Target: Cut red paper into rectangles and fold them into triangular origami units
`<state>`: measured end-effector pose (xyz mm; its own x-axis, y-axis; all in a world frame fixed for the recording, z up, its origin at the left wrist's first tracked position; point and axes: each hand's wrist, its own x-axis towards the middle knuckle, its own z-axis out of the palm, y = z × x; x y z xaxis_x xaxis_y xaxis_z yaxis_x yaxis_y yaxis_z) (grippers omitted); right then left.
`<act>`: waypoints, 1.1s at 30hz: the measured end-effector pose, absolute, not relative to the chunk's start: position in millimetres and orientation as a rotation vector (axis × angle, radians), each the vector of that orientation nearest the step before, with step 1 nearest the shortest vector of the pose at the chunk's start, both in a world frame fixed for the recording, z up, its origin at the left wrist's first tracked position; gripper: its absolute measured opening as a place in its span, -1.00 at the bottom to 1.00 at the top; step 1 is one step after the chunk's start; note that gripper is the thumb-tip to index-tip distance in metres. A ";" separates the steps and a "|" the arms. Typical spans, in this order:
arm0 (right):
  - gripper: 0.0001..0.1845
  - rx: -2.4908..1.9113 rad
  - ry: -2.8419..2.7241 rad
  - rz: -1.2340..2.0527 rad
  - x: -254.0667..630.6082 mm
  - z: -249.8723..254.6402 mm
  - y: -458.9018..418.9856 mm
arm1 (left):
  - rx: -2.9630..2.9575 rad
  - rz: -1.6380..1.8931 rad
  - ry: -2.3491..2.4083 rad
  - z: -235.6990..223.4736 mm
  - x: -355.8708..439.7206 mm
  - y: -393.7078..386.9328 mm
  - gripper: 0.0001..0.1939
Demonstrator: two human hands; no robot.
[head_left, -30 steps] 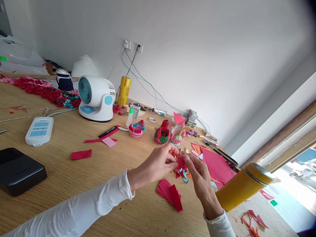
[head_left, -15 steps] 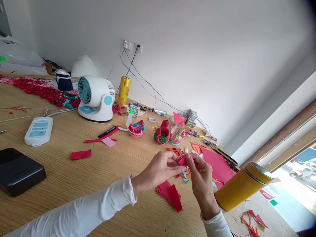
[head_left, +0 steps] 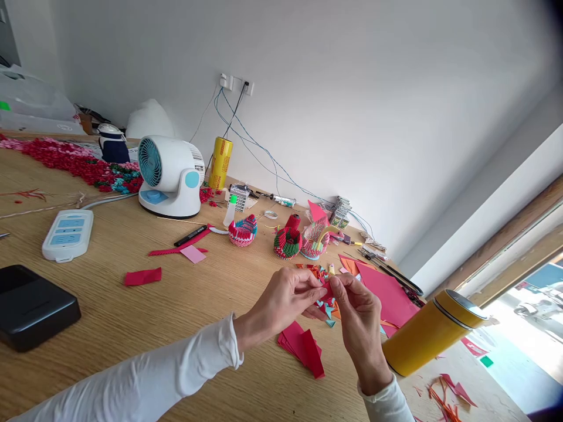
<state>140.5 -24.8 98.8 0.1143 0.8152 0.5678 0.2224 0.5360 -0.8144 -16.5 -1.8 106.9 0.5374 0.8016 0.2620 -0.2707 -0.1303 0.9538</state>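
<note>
Between my two hands is a small piece of red paper (head_left: 326, 289), mostly covered by the fingers. My left hand (head_left: 284, 302) pinches it from the left between thumb and fingers. From the right, my right hand (head_left: 357, 310) grips its other side with thumb and forefinger. Just behind the fingers lies a pile of small folded paper pieces (head_left: 329, 309) in red, orange and light blue. A fanned stack of red paper strips (head_left: 295, 341) rests on the table below the hands.
A yellow flask (head_left: 422, 334) stands right of my right hand, beside large red sheets (head_left: 387, 293). Folded-paper swans (head_left: 243, 230) and a green-and-red paper basket shape (head_left: 287, 242) sit farther back. Leftward are a white fan (head_left: 173, 176), a power strip (head_left: 69, 235) and a black box (head_left: 37, 308).
My left hand has shifted slightly right and down, nearer my right hand. The red paper, shown flatter and larger before, is now mostly hidden between the fingers.
</note>
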 end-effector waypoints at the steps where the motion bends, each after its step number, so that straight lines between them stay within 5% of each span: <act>1: -0.84 -0.960 -1.432 0.538 139.9 99.3 -25.7 | 1.417 0.970 0.492 108.0 -17.0 -2.3 -0.63; 33: -0.79 -0.904 -1.211 0.775 136.8 99.8 -23.7 | 1.219 0.975 0.407 112.6 -16.9 2.4 -0.67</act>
<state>136.8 -23.7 99.8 0.1926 0.8804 0.4333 -0.0245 0.4458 -0.8948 -16.9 2.4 112.6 0.5532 0.8024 0.2239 -0.4050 0.0241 0.9140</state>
